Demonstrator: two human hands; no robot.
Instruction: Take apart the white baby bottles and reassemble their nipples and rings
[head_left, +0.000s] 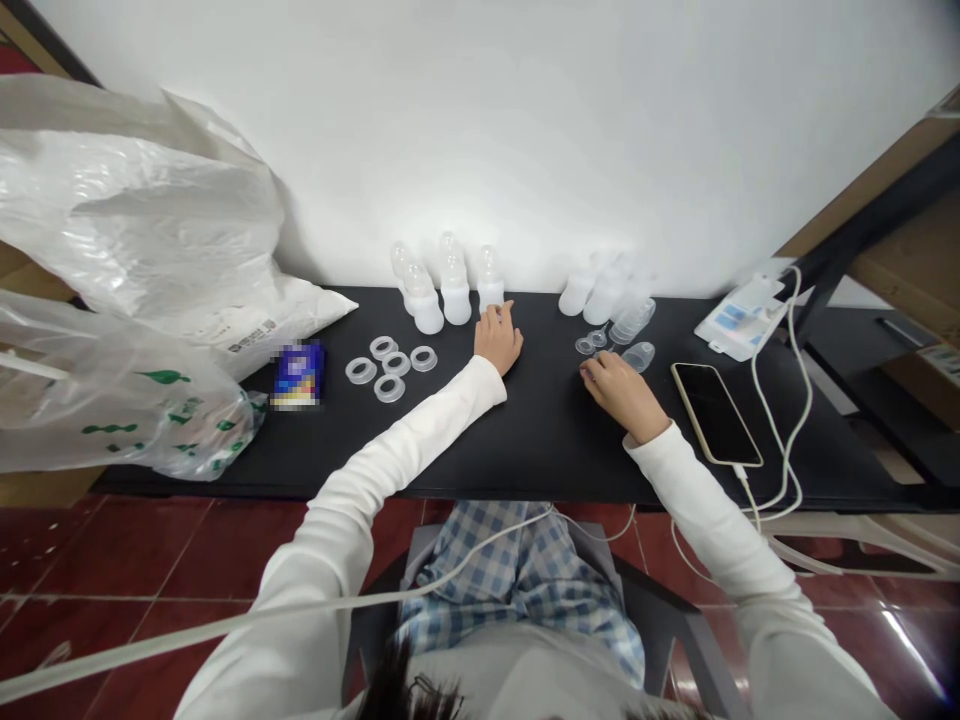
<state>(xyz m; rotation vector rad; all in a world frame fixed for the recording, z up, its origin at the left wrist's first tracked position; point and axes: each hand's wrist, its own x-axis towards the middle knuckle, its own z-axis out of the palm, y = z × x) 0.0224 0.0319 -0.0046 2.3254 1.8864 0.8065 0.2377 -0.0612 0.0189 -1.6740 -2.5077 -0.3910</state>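
My left hand point(497, 338) reaches to the back of the black table point(540, 430) and its fingers touch the base of an upright translucent baby bottle point(490, 280). Whether it grips the bottle I cannot tell. Two more assembled bottles point(442, 292) stand just left of it. My right hand point(616, 388) rests on the table with fingers curled, beside small clear parts point(592, 342) and a clear cap point(639, 355). Several bottle bodies point(600, 290) lie behind those parts by the wall.
Several clear rings point(390, 365) lie left of my left hand, with a small blue packet point(298, 374) beyond them. Large plastic bags point(135, 300) fill the table's left end. A phone point(715, 412) on a white cable and a white box point(742, 315) sit at right.
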